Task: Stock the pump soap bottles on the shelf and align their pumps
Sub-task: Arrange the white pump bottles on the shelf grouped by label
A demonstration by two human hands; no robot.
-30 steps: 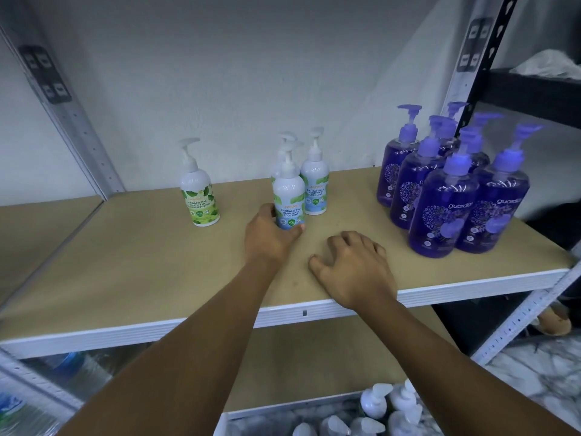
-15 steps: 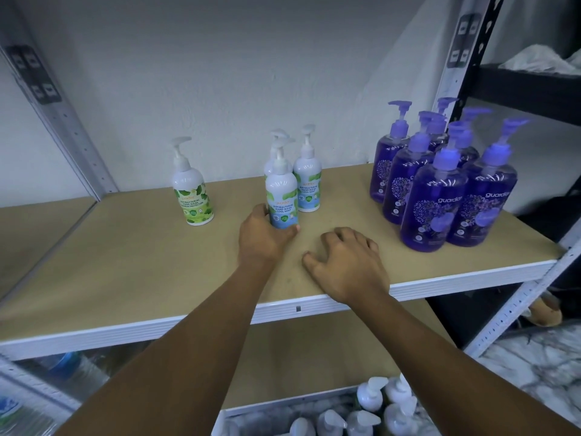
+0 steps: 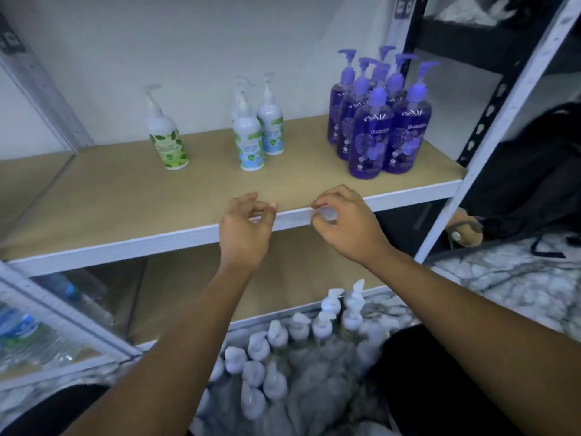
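Left hand [image 3: 243,228] in the air just before the white front edge of the shelf [image 3: 125,215], fingers loosely curled, thumb close to forefinger, nothing in it. Right hand [image 3: 349,225] beside it at the same edge, apart from the left, fingers curled inward just as loosely. Nothing plainly held there either; a pale smear at the fingertips, perhaps only blur against the white edge.

On the shelf, all upright and well back from both hands:
- green bottle [image 3: 168,143] alone at the left, near the back wall.
- blue bottles [image 3: 251,143], three in a tight cluster at the middle, one in front and two behind, the rear-left one mostly hidden.
- purple bottles [image 3: 377,133], a packed group at the right end, two at the front and the rest in rows behind, purple pumps above.

Below the lower board, between the forearms, a crowd of white bottles [image 3: 276,357] with white pumps, heavily blurred. At lower left, water bottles [image 3: 19,335] behind a frame rail. At the right, beyond the upright, a dark bag [image 3: 534,171] on the marbled floor.
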